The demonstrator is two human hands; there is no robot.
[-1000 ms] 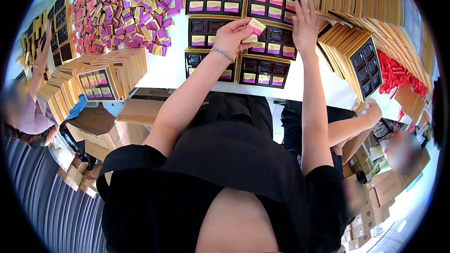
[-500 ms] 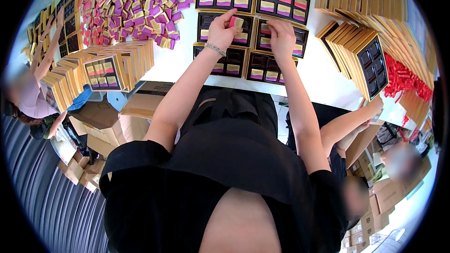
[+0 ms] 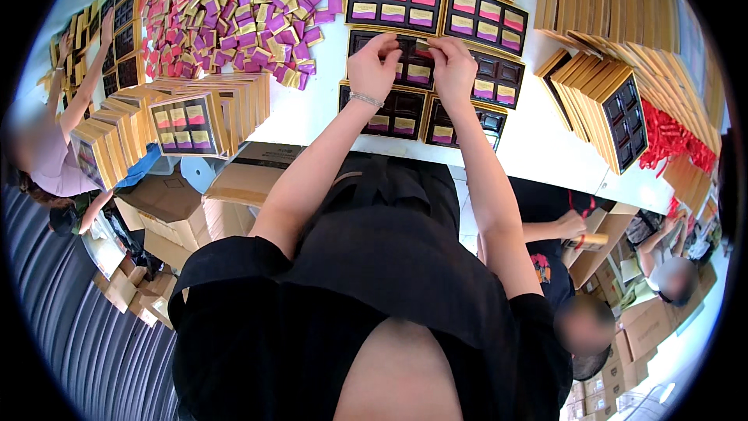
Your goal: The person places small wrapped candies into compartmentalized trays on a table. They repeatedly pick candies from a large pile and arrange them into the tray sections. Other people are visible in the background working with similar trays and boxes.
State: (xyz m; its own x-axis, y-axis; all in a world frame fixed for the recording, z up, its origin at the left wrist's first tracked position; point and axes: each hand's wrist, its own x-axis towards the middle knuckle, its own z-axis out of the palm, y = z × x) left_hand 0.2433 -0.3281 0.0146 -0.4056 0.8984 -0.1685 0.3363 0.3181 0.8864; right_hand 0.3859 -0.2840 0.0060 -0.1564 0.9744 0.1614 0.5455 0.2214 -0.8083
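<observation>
Both hands are over a black, gold-edged tray (image 3: pixel 361 41) of wrapped chocolates in the third row. My left hand (image 3: pixel 373 70) has its fingers curled at the tray's upper middle; whatever they hold is hidden. Opposite it, the fingers of my right hand (image 3: pixel 453 68) pinch at a small pink-and-gold wrapped chocolate (image 3: pixel 423 48) in the upper right compartment. Purple-and-gold chocolates (image 3: pixel 418 74) lie in that tray's lower compartments. A neighbouring tray (image 3: pixel 499 70), right of my right hand, shows bare upper compartments above purple pieces. Nearer me, two more trays (image 3: pixel 402 101) are partly filled.
Filled trays (image 3: pixel 393 0) cover the table beyond. A loose heap of wrapped chocolates (image 3: pixel 241 15) spreads at left, behind a row of standing filled boxes (image 3: pixel 187 123). Stacked trays (image 3: pixel 600 101) and red ribbon (image 3: pixel 674 136) are at right. Co-workers' arms (image 3: pixel 545 230) show on both sides.
The view has shifted, so the trays appear farther right. My hands have come closer together, and the pink chocolate at my left fingers no longer shows. The right-hand co-worker now holds a ribboned box.
</observation>
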